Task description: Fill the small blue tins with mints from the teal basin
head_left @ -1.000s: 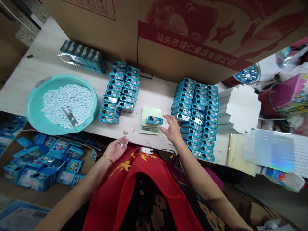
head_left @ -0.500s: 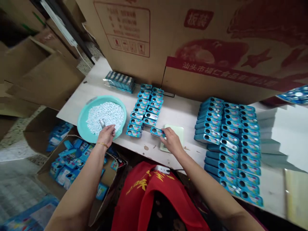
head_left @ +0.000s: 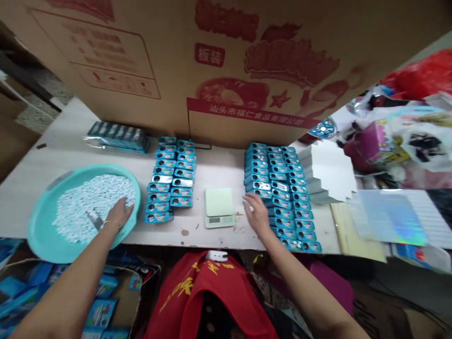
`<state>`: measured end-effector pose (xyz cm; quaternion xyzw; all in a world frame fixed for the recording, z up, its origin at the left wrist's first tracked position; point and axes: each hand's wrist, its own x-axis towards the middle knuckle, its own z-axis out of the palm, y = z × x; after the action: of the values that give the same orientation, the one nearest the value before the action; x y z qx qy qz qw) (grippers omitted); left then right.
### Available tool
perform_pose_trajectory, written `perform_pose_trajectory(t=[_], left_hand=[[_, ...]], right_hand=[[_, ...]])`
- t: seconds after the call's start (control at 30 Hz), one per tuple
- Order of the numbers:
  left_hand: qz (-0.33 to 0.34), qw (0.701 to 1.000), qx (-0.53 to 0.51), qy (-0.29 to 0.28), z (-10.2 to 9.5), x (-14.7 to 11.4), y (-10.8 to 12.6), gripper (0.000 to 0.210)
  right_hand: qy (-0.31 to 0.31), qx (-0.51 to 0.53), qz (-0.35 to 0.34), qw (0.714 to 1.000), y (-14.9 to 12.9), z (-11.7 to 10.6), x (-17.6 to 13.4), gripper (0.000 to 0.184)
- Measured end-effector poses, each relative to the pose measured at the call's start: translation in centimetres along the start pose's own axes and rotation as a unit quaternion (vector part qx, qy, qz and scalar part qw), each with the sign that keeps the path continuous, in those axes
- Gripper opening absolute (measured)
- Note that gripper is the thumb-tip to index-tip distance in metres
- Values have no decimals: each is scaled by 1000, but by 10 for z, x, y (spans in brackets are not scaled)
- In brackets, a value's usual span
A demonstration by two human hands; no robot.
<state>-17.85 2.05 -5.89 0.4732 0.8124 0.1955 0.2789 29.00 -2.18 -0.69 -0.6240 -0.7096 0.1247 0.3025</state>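
My left hand [head_left: 119,214] reaches down to the white pellets [head_left: 79,200] in a turquoise basin [head_left: 37,230], its fingers curled. What they pinch, if anything, is hidden. A metal scoop or tongs [head_left: 93,219] lies in the pellets beside that wrist. My right hand [head_left: 256,213] is open and holds nothing, fingers slightly apart, at the left edge of a block of small blue tins [head_left: 281,203]. Left of it sits a pale green scale [head_left: 219,203] with a bare top. Two columns of similar blue tins [head_left: 158,197] stand between basin and scale.
A large cardboard box [head_left: 169,113] rises along the table's back. A wrapped pack [head_left: 118,136] lies behind the basin. White card sheets [head_left: 334,169] and a yellow sheet [head_left: 356,230] lie right. Below left is an open carton of blue packages [head_left: 100,311].
My right hand has moved from the scale to the right-hand tins and let go of the blue tin it held. My left hand has lowered into the pellets. The view has swung right.
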Motion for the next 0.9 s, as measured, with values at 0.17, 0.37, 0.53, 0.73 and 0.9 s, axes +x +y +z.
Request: perform_pose_trajectory(t=[0.17, 0.37, 0.53, 0.73, 0.9], left_hand=[[-154, 950, -273, 1, -12, -8, 6, 13], [-193, 756, -621, 73, -44, -35, 18, 32], [-165, 669, -709, 152, -55, -49, 12, 27], [-142, 530, -832, 77, -56, -71, 26, 22], [-179, 513, -833, -100, -22, -133, 71, 17]], right_hand=[[-79, -212, 24, 974, 63, -37, 7, 24], [-157, -350, -38, 923, 75, -30, 19, 17], [-132, -329, -142, 924, 57, -43, 9, 15], [-211, -261, -252, 908, -26, -24, 7, 20], [-246, -253, -253, 901, -53, 12, 14, 16]])
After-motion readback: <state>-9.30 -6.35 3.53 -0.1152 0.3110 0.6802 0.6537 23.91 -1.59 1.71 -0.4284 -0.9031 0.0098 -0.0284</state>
